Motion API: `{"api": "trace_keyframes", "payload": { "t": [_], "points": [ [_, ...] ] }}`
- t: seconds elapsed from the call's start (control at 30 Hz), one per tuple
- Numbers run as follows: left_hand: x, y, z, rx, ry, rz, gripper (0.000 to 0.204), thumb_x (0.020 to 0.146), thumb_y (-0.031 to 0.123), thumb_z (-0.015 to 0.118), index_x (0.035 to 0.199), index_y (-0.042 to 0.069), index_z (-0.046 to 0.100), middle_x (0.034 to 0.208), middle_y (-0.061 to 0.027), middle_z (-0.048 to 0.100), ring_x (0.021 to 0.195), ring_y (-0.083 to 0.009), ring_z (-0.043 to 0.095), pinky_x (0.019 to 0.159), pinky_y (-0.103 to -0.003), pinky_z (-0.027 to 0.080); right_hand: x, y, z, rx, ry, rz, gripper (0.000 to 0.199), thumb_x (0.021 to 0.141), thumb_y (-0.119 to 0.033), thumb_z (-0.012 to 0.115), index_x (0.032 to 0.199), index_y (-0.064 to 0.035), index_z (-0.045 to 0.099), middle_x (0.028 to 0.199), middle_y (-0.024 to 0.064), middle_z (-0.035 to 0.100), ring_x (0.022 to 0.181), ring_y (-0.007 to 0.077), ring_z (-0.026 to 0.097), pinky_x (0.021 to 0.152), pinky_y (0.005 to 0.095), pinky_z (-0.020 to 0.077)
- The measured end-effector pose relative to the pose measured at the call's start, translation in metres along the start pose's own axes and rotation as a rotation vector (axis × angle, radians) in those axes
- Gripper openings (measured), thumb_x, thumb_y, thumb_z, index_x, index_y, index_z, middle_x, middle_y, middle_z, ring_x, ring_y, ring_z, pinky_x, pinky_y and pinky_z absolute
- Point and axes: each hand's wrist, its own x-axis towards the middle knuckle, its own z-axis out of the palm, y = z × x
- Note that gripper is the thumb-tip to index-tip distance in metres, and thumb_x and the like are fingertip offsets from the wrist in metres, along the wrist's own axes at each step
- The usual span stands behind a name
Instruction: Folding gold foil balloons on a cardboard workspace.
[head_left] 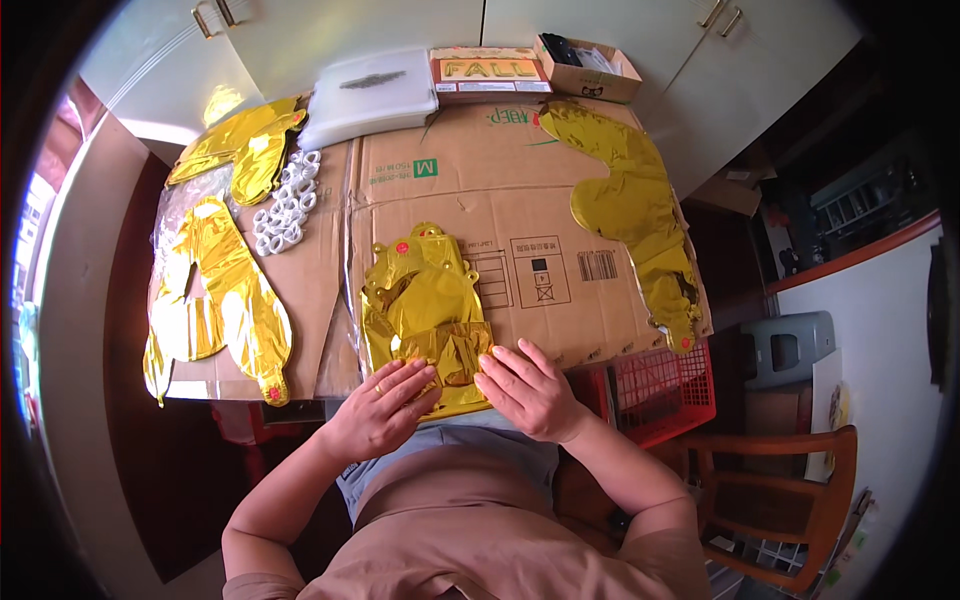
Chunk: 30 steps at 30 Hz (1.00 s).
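Your tan shirt (480, 550) is filling the bottom. Your left hand (385, 408) and right hand (535, 395) are resting on a folded gold balloon (430, 298) near the cardboard (460, 205) edge, fingers (508, 376) nearly straight, can't tell if they're pinching. Pale cabinets (370, 25) are standing behind, wooden chair (838, 480) sitting off right.

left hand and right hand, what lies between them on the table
Between the left hand and the right hand lies the lower part of the folded gold foil piece, as the head view shows.
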Motion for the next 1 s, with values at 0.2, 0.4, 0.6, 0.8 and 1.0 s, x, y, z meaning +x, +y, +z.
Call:
{"api": "trace_keyframes", "payload": {
  "t": [0.2, 0.4, 0.6, 0.8, 1.0],
  "points": [
    [-0.02, -0.007, -0.012, 0.095, 0.112, -0.025, 0.041, 0.083, 0.011, 0.072, 0.124, 0.008, 0.066, 0.126, -0.0099, 0.066, 0.122, -0.0275, 0.062, 0.105, -0.046, 0.046, -0.006, -0.003, -0.014, 0.145, 0.077, 0.003, 0.021, 0.091, -0.017, 0.062, 0.108, -0.0086, 0.071, 0.119, 0.0087, 0.07, 0.117, 0.0276, 0.063, 0.11, 0.0509, 0.0426],
    [-0.029, -0.017, -0.006, 0.107, 0.2, -0.021, 0.031, 0.085, 0.012, 0.073, 0.114, 0.007, 0.068, 0.117, -0.008, 0.07, 0.113, -0.0246, 0.067, 0.092, -0.04, 0.053, -0.012, -0.005, -0.018, 0.264, 0.058, 0.076, 0.024, 0.09, -0.015, 0.064, 0.113, -0.0095, 0.07, 0.124, 0.0087, 0.068, 0.12, 0.0254, 0.062, 0.11, 0.0483, 0.0423],
    [-0.033, -0.013, 0.002, 0.115, 0.297, -0.016, 0.026, 0.085, 0.011, 0.071, 0.11, 0.005, 0.07, 0.11, -0.0088, 0.072, 0.106, -0.025, 0.07, 0.086, -0.039, 0.056, 0.0, 0.013, -0.002, 0.148, 0.151, 0.165, 0.03, 0.08, -0.01, 0.073, 0.11, -0.0081, 0.07, 0.117, 0.0063, 0.065, 0.103, 0.0252, 0.061, 0.095, 0.0445, 0.0476],
    [-0.04, -0.011, 0.005, 0.116, 0.35, -0.028, 0.023, 0.084, 0.008, 0.07, 0.107, 0.004, 0.071, 0.106, -0.0087, 0.073, 0.105, -0.0248, 0.071, 0.086, -0.038, 0.056, 0.01, 0.013, 0.003, 0.153, 0.104, 0.107, 0.031, 0.077, -0.01, 0.075, 0.108, -0.0081, 0.07, 0.113, 0.0074, 0.065, 0.099, 0.0259, 0.06, 0.091, 0.0431, 0.048],
    [-0.044, -0.012, 0.007, 0.103, 0.387, -0.034, 0.022, 0.083, 0.008, 0.072, 0.105, 0.006, 0.071, 0.105, -0.007, 0.072, 0.105, -0.0236, 0.07, 0.086, -0.037, 0.056, 0.019, 0.01, 0.003, 0.169, 0.051, 0.046, 0.023, 0.083, -0.014, 0.065, 0.105, -0.0072, 0.069, 0.11, 0.008, 0.063, 0.1, 0.0256, 0.058, 0.094, 0.0427, 0.0467]
  ]
}}
